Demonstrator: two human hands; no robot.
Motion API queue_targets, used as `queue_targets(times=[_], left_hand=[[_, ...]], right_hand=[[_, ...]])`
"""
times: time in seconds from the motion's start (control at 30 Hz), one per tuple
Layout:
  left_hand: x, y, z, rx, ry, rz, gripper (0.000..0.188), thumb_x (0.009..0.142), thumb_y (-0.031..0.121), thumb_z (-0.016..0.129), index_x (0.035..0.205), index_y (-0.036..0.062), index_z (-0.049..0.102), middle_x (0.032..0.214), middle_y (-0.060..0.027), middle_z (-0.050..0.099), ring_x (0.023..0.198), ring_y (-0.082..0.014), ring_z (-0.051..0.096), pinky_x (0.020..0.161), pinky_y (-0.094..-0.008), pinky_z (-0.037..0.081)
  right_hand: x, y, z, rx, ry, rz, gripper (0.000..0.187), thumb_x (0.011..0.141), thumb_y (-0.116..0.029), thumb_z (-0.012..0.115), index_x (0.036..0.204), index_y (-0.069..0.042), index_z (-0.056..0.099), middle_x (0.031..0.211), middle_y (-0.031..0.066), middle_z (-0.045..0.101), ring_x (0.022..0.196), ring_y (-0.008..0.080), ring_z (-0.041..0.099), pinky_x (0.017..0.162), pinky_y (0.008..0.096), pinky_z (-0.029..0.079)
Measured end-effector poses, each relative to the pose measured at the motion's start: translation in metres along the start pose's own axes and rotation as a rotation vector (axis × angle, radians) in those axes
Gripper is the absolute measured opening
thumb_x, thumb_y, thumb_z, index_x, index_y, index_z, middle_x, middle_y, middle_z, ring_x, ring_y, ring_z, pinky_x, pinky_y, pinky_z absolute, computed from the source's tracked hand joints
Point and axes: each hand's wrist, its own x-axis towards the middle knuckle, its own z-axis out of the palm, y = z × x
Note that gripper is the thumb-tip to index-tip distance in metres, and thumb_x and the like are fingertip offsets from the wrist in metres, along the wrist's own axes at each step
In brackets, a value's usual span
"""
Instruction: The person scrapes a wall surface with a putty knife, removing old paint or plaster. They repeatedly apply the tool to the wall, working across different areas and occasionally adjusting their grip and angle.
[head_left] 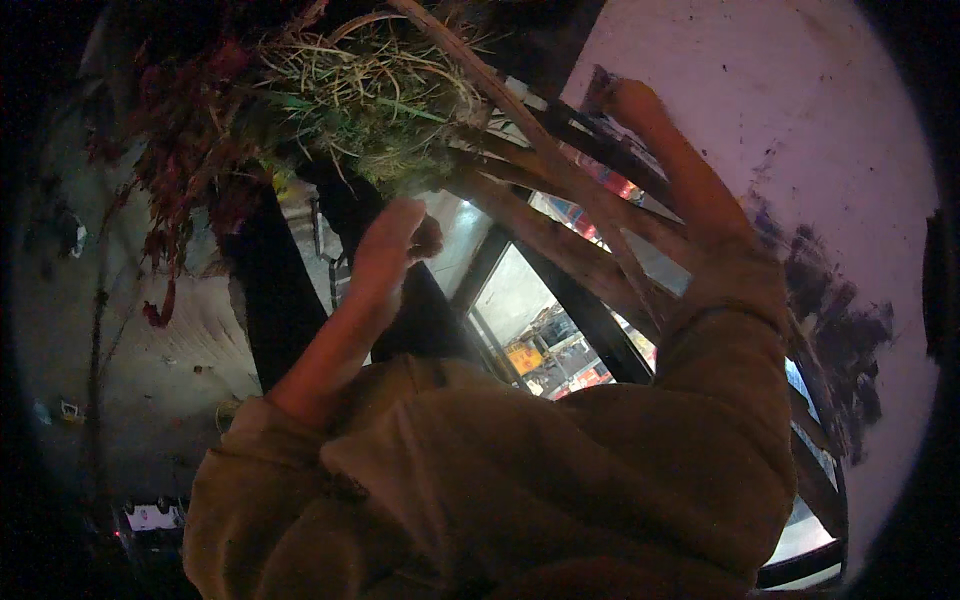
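My right hand (632, 106) is stretched up to a pale wall panel (780, 110), its fingers closed. A small dark patch (600, 88) shows at the fingertips; whether it is a held thing or a smear on the panel I cannot tell. Farther left, my left hand (404, 230) hangs in front of my body with its fingers curled in, and nothing sticks out of it. Just beyond that hand sits a bundle of dry, green-yellow grass or stalks (370, 90). Dark smears (825, 310) spread over the panel beside my right arm.
Brown wooden poles (560, 160) slant across between my arms. Behind them, dark-framed glass panes (540, 320) show bright colours. Reddish dried foliage (190, 130) hangs at the upper left above a grey floor (150, 350). A small white object (153, 515) lies at the lower left.
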Motion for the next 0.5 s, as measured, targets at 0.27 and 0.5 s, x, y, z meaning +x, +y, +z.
queue_targets(times=[0.27, 0.5], left_hand=[[0.004, -0.004, 0.024, -0.036, -0.083, -0.029, 0.033, 0.091, 0.042, 0.054, 0.085, 0.0104, 0.054, 0.082, -0.0037, 0.057, 0.077, -0.0166, 0.053, 0.078, -0.0365, 0.043], [0.002, 0.006, -0.003, -0.031, -0.027, -0.01, 0.029, 0.094, 0.036, 0.05, 0.084, 0.0088, 0.054, 0.08, -0.004, 0.058, 0.075, -0.015, 0.054, 0.077, -0.0325, 0.044]], right_hand=[[-0.044, 0.001, -0.055, 0.034, -0.037, 0.013, 0.023, 0.079, -0.016, 0.059, 0.097, -0.004, 0.067, 0.088, 0.0216, 0.066, 0.084, 0.0385, 0.064, 0.074, 0.0477, 0.051], [0.026, -0.014, 0.034, 0.037, 0.033, 0.0, 0.023, 0.08, -0.02, 0.059, 0.094, -0.003, 0.067, 0.091, 0.022, 0.066, 0.083, 0.0389, 0.064, 0.075, 0.0479, 0.051]])
